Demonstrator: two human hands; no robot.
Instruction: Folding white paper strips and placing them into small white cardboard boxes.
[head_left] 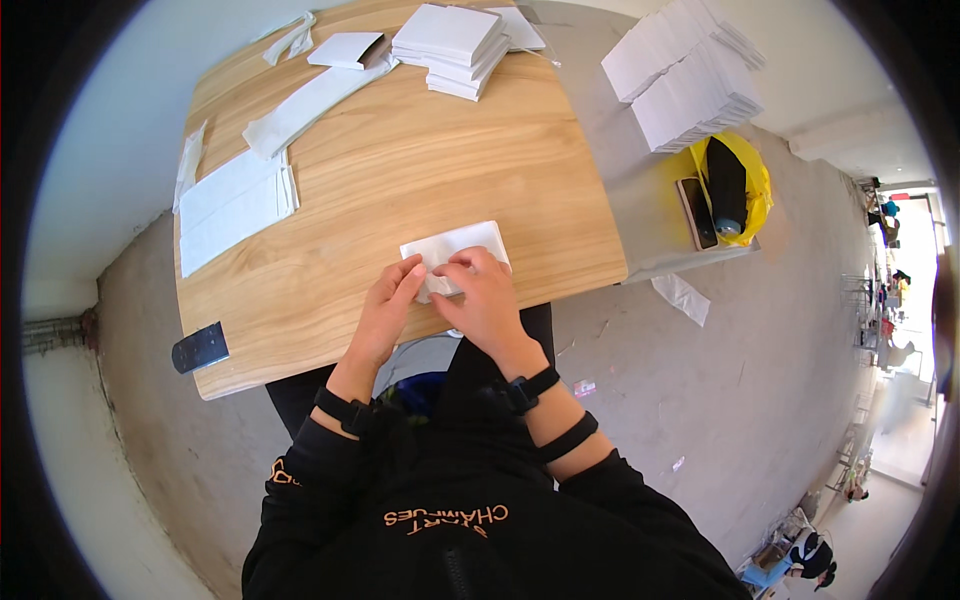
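Note:
A flat white box or packet lies near the front edge of the wooden table, straight ahead of me. My left hand is at its left near corner, with thumb and index finger closed on the white edge. My right hand reaches over its right side. Its fingers are curled and pinch at the white material close to the left fingertips. Whitish, crumpled-looking material shows between the two hands. The right hand hides the box's near right part.
On the wooden table lie stacked white boxes, an open white box, flat white sheets and a long white strip. A dark flat object sits at the left corner. Rightward stand more white stacks, a phone and a yellow bag.

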